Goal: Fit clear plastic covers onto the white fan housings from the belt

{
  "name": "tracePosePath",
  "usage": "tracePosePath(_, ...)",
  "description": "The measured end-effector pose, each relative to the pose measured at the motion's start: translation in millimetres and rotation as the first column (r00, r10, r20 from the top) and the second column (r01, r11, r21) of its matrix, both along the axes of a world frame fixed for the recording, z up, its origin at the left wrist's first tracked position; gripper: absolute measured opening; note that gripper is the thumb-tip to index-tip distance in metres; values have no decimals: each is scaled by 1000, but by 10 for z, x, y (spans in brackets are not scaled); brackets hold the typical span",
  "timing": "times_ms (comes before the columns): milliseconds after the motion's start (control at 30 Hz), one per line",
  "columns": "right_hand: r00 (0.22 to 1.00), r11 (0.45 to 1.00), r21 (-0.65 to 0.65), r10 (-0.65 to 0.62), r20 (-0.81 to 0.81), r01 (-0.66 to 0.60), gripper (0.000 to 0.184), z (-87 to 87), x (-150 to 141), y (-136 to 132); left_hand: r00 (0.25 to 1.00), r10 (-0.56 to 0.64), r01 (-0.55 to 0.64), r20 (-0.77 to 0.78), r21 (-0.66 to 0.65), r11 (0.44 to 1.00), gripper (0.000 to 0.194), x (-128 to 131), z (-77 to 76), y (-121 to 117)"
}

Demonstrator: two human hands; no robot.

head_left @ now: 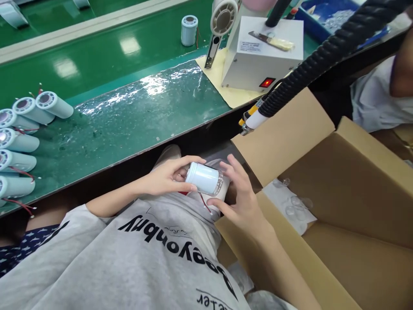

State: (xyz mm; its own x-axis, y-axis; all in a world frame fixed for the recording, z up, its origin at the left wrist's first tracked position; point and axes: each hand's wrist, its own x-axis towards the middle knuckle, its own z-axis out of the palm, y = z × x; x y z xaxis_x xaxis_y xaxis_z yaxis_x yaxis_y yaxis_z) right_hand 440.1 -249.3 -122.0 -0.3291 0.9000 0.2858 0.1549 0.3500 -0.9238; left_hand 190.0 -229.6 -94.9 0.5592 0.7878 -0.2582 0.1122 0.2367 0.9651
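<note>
Above my lap, my left hand grips a pale blue cylinder by its left end, thumb along the near side and fingers on the far side. The cylinder lies on its side, and its right end looks clear and ribbed. Thin red and dark wires with a small white plug hang below it. My right hand is just right of that end, thumb and fingers spread, with nothing held; whether a fingertip touches the end I cannot tell.
Several similar cylinders lie on the green bench at left; another cylinder stands farther back. A white machine carries a knife. A black hose crosses above an open cardboard box. Another person's sleeve shows at right.
</note>
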Motion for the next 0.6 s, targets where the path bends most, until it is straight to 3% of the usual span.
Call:
tracePosePath(33, 998, 997, 64, 36, 47, -38, 46, 6, 12, 1, 1000, -12, 12, 6, -21, 1000, 70, -2, 0, -4)
tracePosePath(100, 995, 996, 33, 82, 64, -84, 39, 16, 20, -2, 999, -44, 44, 22, -1, 999, 72, -8, 5, 6)
tracePosePath(167, 996, 984, -155, 84, -35, -88, 44, 19, 14, -17, 996, -83, 79, 42, 86, 993, 73, -15, 21, 29)
tracePosePath(267, 979, 913, -389, 45, -197, -120, 44, 15, 11, -53, 987, -141, 129, 75, 147, 981, 67, -20, 50, 54)
tracePosePath(467, 996, 911, -409, 5, -92, -42, 39, 0, 77, -87, 974, -140, 155, 181, -70, 985, 74, 10, -49, 41)
tracePosePath(600, 994, 852, -521, -7, -111, -52, 37, -88, -32, -141, 973, -134, 170, 185, -193, 966, 81, 55, -260, -33)
